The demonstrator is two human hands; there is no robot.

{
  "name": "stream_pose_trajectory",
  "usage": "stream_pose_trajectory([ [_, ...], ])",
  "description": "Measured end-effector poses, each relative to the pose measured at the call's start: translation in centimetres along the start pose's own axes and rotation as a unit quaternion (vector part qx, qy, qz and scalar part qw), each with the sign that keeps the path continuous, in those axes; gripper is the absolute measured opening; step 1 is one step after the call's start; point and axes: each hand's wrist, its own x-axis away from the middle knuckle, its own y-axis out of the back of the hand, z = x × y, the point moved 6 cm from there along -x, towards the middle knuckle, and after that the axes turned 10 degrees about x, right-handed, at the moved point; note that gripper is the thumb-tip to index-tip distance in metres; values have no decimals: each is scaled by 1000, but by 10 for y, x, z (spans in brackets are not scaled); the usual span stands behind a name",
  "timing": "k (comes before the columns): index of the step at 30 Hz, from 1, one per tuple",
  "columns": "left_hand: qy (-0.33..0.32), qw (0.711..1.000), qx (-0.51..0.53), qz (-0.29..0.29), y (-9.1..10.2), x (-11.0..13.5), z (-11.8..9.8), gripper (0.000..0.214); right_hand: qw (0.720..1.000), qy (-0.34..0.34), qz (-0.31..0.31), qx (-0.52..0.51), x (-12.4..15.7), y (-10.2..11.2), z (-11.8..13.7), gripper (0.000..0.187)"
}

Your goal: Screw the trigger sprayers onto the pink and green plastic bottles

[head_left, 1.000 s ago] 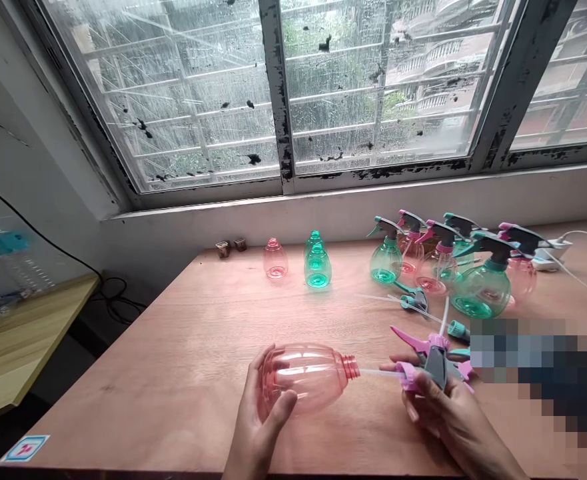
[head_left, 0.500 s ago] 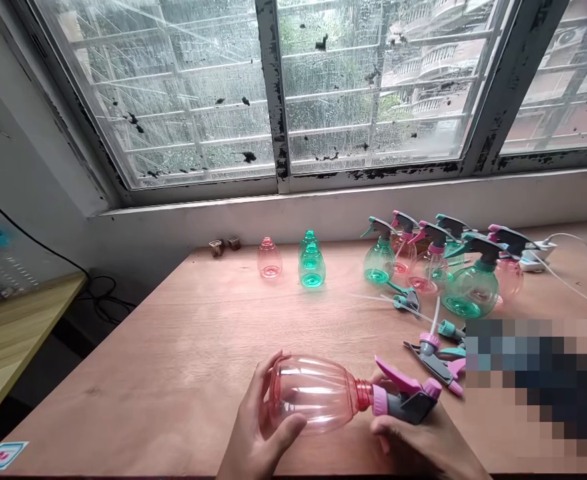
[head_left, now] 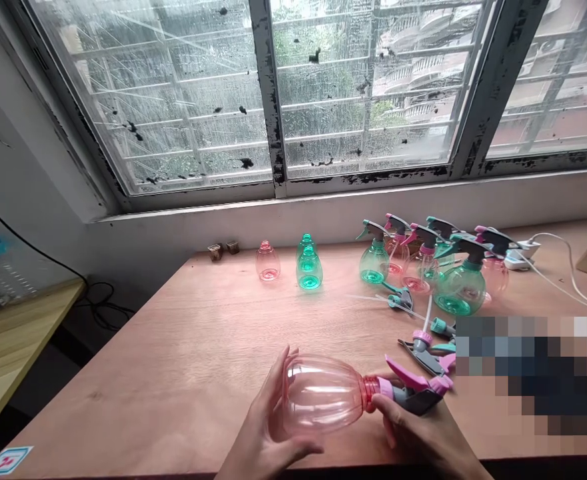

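Observation:
A clear pink bottle (head_left: pixel 323 395) lies on its side over the near edge of the wooden table (head_left: pixel 183 360). My left hand (head_left: pixel 268 433) wraps round its rounded base, fingers curled on it. A pink and grey trigger sprayer head (head_left: pixel 413 390) sits on the bottle's neck. My right hand (head_left: pixel 418 437) grips that head at its pink collar, fingers closed on it.
Loose sprayer heads (head_left: pixel 426 343) with tubes lie to the right. Several finished green and pink spray bottles (head_left: pixel 438 270) cluster at the back right. An open pink bottle (head_left: pixel 267 261) and green bottles (head_left: pixel 309 267) stand near the window sill. A white cable (head_left: pixel 568 273) runs at far right.
My right hand slid the sprayer's tube into the pink bottle and seated the head on its neck. Both hands and the bottle shifted slightly right and nearer.

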Motion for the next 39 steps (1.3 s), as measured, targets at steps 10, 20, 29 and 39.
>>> stream_pose_trajectory([
  [10,19,999,2,37,2,3,6,114,999,0,37,-23,-1,-2,0,38],
  [20,-21,996,-69,47,-4,5,-6,100,996,-29,73,-30,6,-4,0,41],
  [29,12,998,21,51,-2,4,-2,101,997,1,76,34,4,-4,5,30],
  [39,-13,996,-9,87,-5,5,-2,112,998,2,54,20,5,-1,0,33],
])
